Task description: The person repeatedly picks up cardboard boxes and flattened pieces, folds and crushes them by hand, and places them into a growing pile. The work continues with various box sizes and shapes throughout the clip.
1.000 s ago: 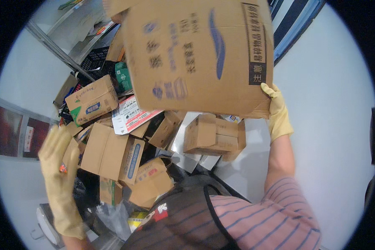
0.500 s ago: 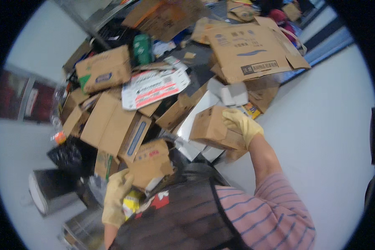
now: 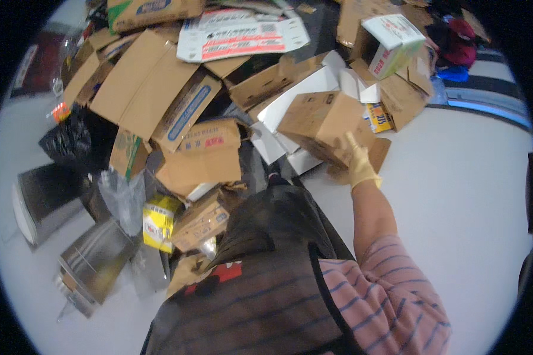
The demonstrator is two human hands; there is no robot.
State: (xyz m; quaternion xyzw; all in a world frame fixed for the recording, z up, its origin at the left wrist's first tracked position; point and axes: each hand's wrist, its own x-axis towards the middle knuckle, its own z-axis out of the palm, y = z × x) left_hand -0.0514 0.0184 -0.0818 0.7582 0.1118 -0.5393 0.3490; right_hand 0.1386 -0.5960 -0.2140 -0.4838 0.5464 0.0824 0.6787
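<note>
Left hand: outside the view; state cannot be told.
Dark container with white rim [image 3: 56, 192], one, tipped at nine o'clock.
Plastic bottle with orange label [image 3: 59, 109], one, at ten o'clock.
Black plastic bag [image 3: 71, 139], one, crumpled, just below the bottle.
Shiny metal container [image 3: 100, 251], one, tilted, at eight o'clock.
Clear plastic bag [image 3: 123, 198], one, limp, towards nine o'clock.
Large brown carton [image 3: 139, 89], one, blue strip on its right panel, at ten o'clock.
Yellow-and-white carton [image 3: 159, 223], one, at eight o'clock, just beside the clear bag.
Flattened brown carton [image 3: 206, 155], one, red print, between nine and ten o'clock.
White carton sheet [image 3: 243, 40], one, red bands, at twelve o'clock.
Brown cardboard box [image 3: 305, 118], one, tilted, between one and two o'clock, overlapping white panels [image 3: 287, 103].
Right hand [image 3: 362, 167], in a pale yellow glove, near three o'clock: at the box's right side, one finger extended over its face; blurred, so whether it grips cannot be told.
Yellow packet [image 3: 380, 117], one, at two o'clock.
White-and-green carton [image 3: 392, 44], one, between one and two o'clock.
Dark red bundle [image 3: 459, 44], one, at two o'clock, rightmost.
</note>
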